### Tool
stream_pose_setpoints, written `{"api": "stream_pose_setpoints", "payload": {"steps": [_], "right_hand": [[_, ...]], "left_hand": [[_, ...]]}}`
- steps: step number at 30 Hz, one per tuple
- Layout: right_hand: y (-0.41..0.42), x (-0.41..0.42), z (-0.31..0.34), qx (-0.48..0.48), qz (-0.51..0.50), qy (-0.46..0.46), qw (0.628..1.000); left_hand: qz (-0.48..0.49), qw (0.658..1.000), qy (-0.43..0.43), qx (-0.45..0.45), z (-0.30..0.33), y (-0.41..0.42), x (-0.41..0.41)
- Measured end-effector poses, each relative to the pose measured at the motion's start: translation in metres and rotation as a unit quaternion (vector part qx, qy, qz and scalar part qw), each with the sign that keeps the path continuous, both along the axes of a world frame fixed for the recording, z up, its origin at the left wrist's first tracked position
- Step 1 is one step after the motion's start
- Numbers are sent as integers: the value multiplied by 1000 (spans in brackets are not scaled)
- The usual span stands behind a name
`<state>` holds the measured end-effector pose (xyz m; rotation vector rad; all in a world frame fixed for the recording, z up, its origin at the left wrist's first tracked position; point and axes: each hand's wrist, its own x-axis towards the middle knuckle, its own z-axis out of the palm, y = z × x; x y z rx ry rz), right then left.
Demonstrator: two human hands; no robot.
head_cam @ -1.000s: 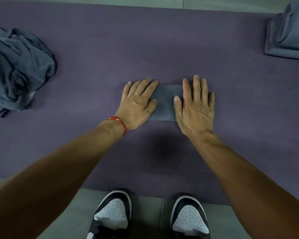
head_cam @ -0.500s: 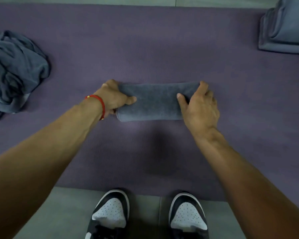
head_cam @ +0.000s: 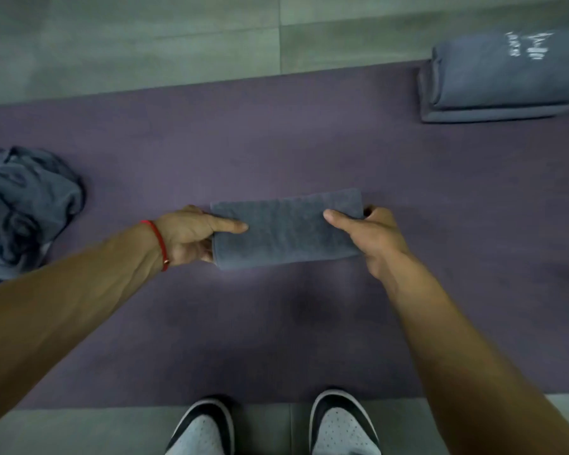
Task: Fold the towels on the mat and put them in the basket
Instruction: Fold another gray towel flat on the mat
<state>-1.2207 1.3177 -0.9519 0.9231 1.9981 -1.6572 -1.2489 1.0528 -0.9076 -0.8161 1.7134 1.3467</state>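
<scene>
A folded grey towel (head_cam: 286,228) is held lengthwise over the middle of the purple mat (head_cam: 276,152). My left hand (head_cam: 188,234) grips its left end, thumb lying on top and fingers underneath. My right hand (head_cam: 372,238) grips the right end the same way, thumb on top. A crumpled heap of unfolded grey towels (head_cam: 23,205) lies at the mat's left edge. No basket is in view.
A stack of folded grey towels (head_cam: 503,77) sits at the mat's far right corner. Grey floor tiles (head_cam: 145,37) lie beyond the mat. My two shoes (head_cam: 270,428) stand on the floor at the mat's near edge.
Both hands went from pressing flat on the folded towel to gripping its two ends. The view has tilted up, showing more floor and the folded stack.
</scene>
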Motion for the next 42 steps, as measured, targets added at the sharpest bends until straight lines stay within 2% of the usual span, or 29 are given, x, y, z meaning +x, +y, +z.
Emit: {"api": "stream_pose_setpoints", "payload": {"steps": [6,12,16,19,27,29,34,36,38,39,40,41,42], "right_hand": [[107,0,33,15,-57,-2,998],[234,-28,46,92,-207,31,974],[283,-57,37,135,-238,80,959],[302,-79,21,168,-235,107,951],[318,-104,-25,312,-155,95,932],[317,-102,-35,306,-156,121,931],[316,-90,-46,228,-242,198,922],[318,-91,-49,229,-250,197,920],[315,-95,-51,278,-224,169,918],[313,-98,-50,343,-201,149,905],[310,-100,-48,431,-171,130,876],[304,-101,-44,520,-141,124,833],[296,-101,-38,589,-116,142,787]], "left_hand": [[-70,992,52,94,16,114,-20],[-49,987,59,139,2,248,-63],[-42,985,73,152,-11,301,-93],[-32,984,93,149,-20,320,-110],[2,989,86,119,-56,330,-133],[-7,988,108,113,-61,330,-133],[-43,979,146,135,-64,329,-129],[-49,978,152,136,-66,332,-131],[-50,978,174,106,-65,333,-133],[-67,975,203,68,-65,335,-133],[-98,965,242,2,-65,337,-133],[-133,942,295,-83,-63,339,-129],[-174,895,374,-172,-61,340,-121]]}}
